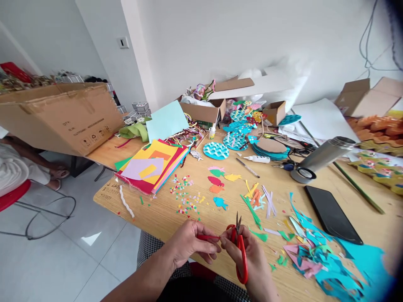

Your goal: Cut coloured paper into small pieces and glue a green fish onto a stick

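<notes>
My left hand pinches a narrow piece of red paper above the table's front edge. The fingertips of my right hand meet the end of that paper. Scissors with red handles also rest in my right hand, blades pointing away from me and slightly apart. Beyond my hands lie paper fish cut-outs, among them a blue fish, an orange fish and a yellow fish. Small coloured paper bits are scattered to their left. Several coloured paper strips lie to the right.
Stacked coloured paper sits at the left. Blue paper scraps and a black phone lie at the right, near a steel flask. Glue bottles, a wavy blue disc and cardboard boxes stand farther back.
</notes>
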Action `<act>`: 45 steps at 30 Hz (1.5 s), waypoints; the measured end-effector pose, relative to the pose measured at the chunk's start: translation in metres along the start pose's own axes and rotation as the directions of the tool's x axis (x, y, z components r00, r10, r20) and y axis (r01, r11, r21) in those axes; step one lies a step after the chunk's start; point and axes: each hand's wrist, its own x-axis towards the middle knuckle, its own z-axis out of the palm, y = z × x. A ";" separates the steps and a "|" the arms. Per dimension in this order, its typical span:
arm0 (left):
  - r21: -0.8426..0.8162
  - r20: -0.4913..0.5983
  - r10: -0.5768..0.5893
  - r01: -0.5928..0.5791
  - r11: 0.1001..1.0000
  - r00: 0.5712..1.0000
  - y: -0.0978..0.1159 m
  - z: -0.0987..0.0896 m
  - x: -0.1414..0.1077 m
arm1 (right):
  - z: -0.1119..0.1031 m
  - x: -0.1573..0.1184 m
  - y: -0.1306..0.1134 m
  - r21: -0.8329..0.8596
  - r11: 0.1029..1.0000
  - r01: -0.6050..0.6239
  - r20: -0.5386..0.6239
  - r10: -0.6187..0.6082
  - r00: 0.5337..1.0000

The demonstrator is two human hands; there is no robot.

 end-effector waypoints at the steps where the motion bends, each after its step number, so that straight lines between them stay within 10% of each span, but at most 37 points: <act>1: -0.021 0.017 -0.014 0.014 1.000 1.000 0.001 0.001 0.001 | -0.003 0.000 0.000 0.015 1.000 0.003 -0.013 -0.003 1.000; 27: 0.271 0.043 -0.046 0.032 0.962 0.998 0.007 0.044 0.025 | -0.062 -0.007 -0.004 0.075 0.997 0.023 -0.181 -0.009 0.983; 34: 0.082 -0.146 0.135 -0.124 0.989 0.980 -0.005 0.074 0.045 | -0.072 -0.016 -0.003 0.055 0.997 0.048 -0.248 -0.033 0.968; 45: 0.236 0.041 0.078 -0.086 0.968 0.996 -0.014 0.109 0.061 | -0.091 -0.022 0.003 0.073 0.991 0.115 -0.266 -0.091 0.960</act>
